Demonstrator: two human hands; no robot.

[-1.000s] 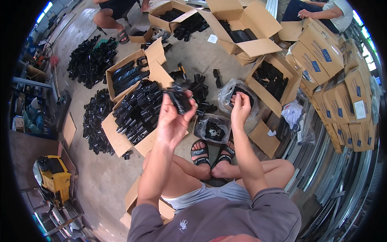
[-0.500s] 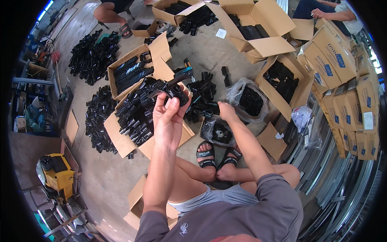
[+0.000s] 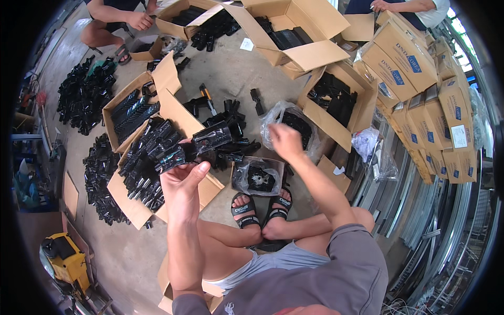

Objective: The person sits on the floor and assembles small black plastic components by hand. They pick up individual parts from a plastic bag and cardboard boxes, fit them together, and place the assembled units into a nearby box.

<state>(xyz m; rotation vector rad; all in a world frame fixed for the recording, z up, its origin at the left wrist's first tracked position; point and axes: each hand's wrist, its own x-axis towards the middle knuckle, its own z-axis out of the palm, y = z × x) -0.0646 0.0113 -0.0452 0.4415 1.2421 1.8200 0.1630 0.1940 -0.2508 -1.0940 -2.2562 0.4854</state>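
My left hand [image 3: 180,189] is closed around a long black plastic part [image 3: 212,137], held out level above an open carton. Over the near side of a clear plastic bag [image 3: 272,113] of small black pieces is my right hand [image 3: 286,140]. Its fingers are curled together; whatever is in them, if anything, is too small to make out. Below the left hand, the carton [image 3: 207,191] is heaped with similar black parts [image 3: 152,152]. A loose pile [image 3: 231,118] of them lies between my hands. By my feet a small box [image 3: 281,170] holds another bag [image 3: 244,181] of little dark pieces.
A tool with an orange-and-black handle [image 3: 207,94] lies beyond the pile. More open cartons [image 3: 315,39] stand across the floor, with heaps of black parts [image 3: 86,94] at the left. Stacked cartons [image 3: 409,68] and metal profiles [image 3: 420,210] line the right. Another person's hand [image 3: 140,21] shows far left.
My left hand has turned the black part and lowered it slightly. My right hand has gone from the loose pile toward the plastic bag. The whole view has shifted.
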